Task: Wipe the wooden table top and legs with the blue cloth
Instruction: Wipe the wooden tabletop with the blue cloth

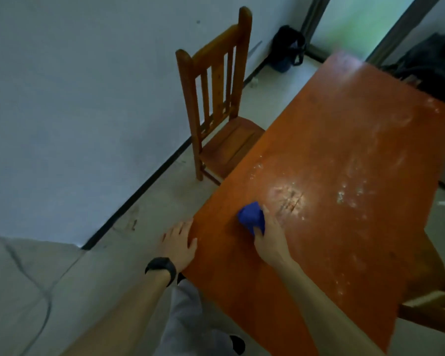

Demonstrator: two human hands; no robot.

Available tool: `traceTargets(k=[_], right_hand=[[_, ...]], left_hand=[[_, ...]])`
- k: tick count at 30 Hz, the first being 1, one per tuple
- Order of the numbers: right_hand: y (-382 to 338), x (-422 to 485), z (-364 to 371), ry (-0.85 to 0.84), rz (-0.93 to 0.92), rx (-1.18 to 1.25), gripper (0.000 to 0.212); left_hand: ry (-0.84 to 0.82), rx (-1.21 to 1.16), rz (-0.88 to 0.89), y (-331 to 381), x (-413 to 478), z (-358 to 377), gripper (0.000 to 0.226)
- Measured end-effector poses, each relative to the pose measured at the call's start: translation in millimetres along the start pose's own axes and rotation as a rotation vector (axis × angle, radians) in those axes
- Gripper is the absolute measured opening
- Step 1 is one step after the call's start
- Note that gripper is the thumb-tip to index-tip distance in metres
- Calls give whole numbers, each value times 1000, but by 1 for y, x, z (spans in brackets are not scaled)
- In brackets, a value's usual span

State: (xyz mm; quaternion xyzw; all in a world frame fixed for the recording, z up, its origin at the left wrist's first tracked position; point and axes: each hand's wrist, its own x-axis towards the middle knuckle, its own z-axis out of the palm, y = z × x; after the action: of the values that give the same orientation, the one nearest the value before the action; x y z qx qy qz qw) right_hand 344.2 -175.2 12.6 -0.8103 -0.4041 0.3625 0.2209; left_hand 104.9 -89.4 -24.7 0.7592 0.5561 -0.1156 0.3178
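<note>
Wiping of the bench top was judged to be under way, at an early stage.

- Blue cloth [250,216] was noted bunched into a wad on the bench [344,129], near the left front corner and pressed to the wood.
- Right grip [269,238] was closed round the cloth's near side. Fingers were curled over it, and the wad stuck out beyond the fingertips, away from the person.
- Left grip [179,243] was laid flat over the bench's left edge, with fingers straight and nothing held. A dark wristband [162,269] was worn on that arm.
- Pale dusty smears [289,195] were recorded just beyond the cloth on its far right side. More were scattered toward the far and right edges, so most of the top was judged unwiped.
- The bench's legs were hidden under the top in this view.
- A wooden chair [216,98] was noted just beside the bench's left side.

Advice for the stroke:
- The wad would be better opened out, so that more cloth met the wood.
- Steady downward pressure should be kept, and overlapping passes carried through the pale patch.
- Dust should be drawn toward one edge rather than scattered.
- The bench could be steadied by the flat left grip
</note>
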Motion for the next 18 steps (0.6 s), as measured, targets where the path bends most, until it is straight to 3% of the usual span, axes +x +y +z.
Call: traceTargets(k=[3,7,12,16,18], right_hand=[[-23,54,-14,4,18,-62,64],[-36,137,-39,133,43,-98,63],[-50,228,-65,328,110,-191,61],[-54,235,-40,288,143,-276,60],[-49,190,-2,267,48,-269,65]], left_hand=[[-52,-157,41,8,31,-16,56],[-115,-205,122,26,76,-31,49],[-195,-270,82,19,113,-44,38],[-211,-384,32,7,121,-39,36],[-208,-483,-11,5,117,-33,36]])
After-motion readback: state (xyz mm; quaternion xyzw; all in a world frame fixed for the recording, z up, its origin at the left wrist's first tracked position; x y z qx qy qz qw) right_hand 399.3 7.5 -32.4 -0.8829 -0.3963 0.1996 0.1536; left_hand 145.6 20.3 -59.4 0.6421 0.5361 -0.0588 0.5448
